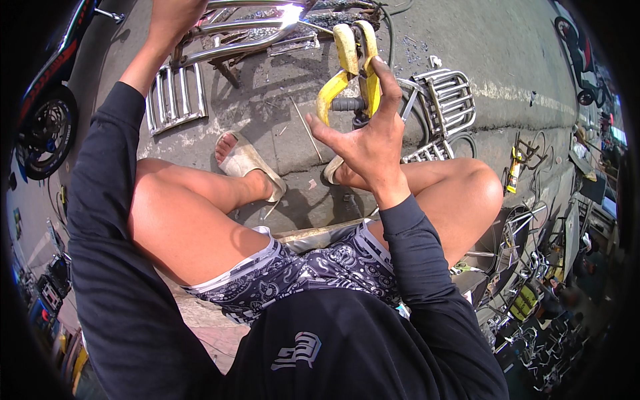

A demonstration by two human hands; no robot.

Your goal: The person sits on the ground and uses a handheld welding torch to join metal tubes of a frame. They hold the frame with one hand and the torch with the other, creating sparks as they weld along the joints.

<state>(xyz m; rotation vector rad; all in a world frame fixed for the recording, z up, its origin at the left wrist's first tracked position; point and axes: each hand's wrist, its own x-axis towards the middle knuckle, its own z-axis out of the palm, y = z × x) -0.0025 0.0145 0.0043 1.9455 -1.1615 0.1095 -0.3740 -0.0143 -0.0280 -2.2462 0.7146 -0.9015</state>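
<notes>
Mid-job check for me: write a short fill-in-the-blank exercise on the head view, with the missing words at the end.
1. The tool at the right hand is mainly ____ in colour.
2. The left hand shows at the picture's ____ edge.
3. In the picture, the bright glare lies to the ____ of the tool.
4. The number of sandals in view is ____.

Missing words: yellow; top; left; two.
</notes>
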